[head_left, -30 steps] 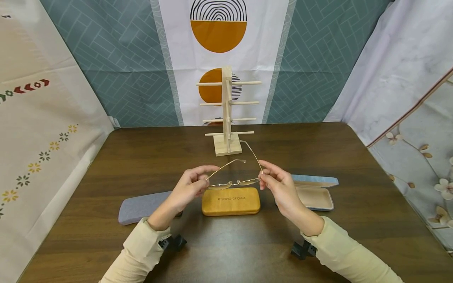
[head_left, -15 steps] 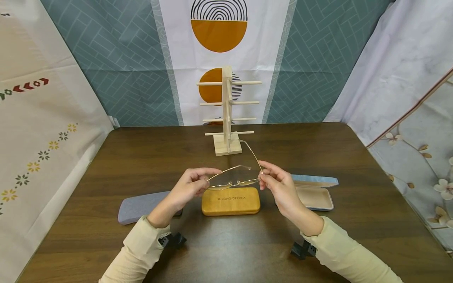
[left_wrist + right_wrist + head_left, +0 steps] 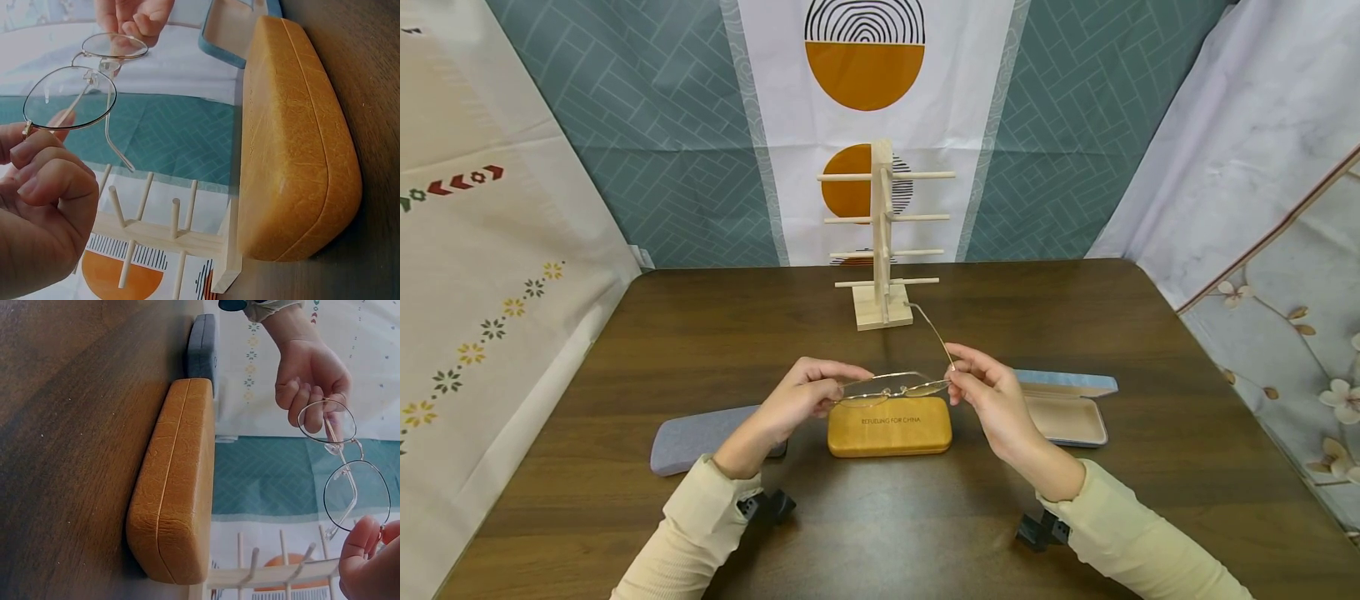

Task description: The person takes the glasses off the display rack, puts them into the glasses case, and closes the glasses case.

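Observation:
A pair of thin gold-rimmed eyeglasses (image 3: pixel 927 388) is held up above a mustard-yellow glasses case (image 3: pixel 889 435), which is closed. My left hand (image 3: pixel 799 398) pinches the frame at its left hinge, index finger along the left temple, which lies folded inward behind the lenses. At the other end, my right hand (image 3: pixel 991 398) pinches the right hinge between thumb and fingers; that temple still points away toward the rack. Both round lenses (image 3: pixel 70 100) show clearly in the left wrist view. In the right wrist view the glasses (image 3: pixel 356 494) hang apart from the yellow case (image 3: pixel 175 487).
Behind stands a wooden display rack (image 3: pixel 882 233) with several pegs. A grey-blue glasses case (image 3: pixel 696 442) lies left, partly hidden by my left arm. To the right, a light-blue case (image 3: pixel 1067 418) lies with its lid up. All rest on the dark wooden table (image 3: pixel 760 308).
The left temple has swung inward, from sticking out behind the frame to lying close along the lenses. My left index finger has followed it slightly; my right hand has barely moved.

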A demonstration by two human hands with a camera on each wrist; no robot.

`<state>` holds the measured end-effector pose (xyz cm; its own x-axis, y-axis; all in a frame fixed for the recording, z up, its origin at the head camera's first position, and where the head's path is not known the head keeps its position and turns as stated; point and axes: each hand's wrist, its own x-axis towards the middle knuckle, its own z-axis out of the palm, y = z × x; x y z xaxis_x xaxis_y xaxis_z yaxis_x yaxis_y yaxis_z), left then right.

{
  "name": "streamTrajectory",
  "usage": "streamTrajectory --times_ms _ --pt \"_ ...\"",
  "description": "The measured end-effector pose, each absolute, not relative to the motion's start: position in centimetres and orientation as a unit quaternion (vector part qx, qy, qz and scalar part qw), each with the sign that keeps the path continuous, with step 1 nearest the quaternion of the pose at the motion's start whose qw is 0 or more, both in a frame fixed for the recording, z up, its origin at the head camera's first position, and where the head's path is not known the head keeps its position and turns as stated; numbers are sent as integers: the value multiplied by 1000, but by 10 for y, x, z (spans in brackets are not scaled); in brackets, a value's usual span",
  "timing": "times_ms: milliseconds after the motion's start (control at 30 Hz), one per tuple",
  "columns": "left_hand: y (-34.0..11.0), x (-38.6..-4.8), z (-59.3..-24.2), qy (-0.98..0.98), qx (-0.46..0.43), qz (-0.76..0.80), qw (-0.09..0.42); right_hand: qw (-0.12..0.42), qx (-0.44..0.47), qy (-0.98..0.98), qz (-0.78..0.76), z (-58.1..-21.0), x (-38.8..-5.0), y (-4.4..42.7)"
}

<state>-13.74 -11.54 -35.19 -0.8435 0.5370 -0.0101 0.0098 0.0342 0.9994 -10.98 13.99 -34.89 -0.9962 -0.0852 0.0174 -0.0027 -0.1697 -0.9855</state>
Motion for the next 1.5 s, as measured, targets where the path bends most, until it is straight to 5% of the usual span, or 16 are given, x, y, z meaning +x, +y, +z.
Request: streamTrajectory --times_ms 467,933,1500 --pt "-117 -137 -353 683 232 667 188 32 -35 642 -765 -349 -109 141" --pt "-119 -132 -362 733 292 613 39 33 -33 639 -768 -349 -110 146" --pt "-120 -132 -361 730 302 612 23 38 -98 678 -727 -350 -111 153"
